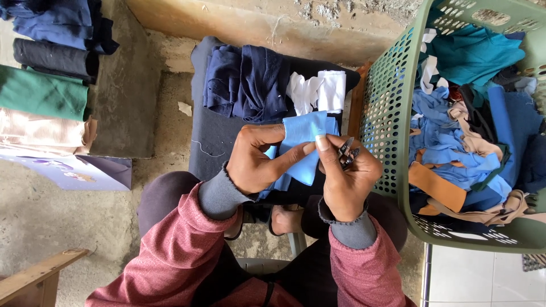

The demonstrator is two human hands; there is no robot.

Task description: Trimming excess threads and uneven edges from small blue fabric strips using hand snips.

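My left hand pinches a light blue piece of cloth and holds it up in front of me. My right hand grips small dark thread snips, and its thumb touches the cloth's right edge. Both hands hover over a dark stool top that carries navy cloth pieces and white pieces.
A green perforated laundry basket full of blue, teal, tan and black scraps stands at my right. Folded fabric stacks in navy, black, green and beige lie at the left on a concrete ledge. A wooden piece sits at the lower left.
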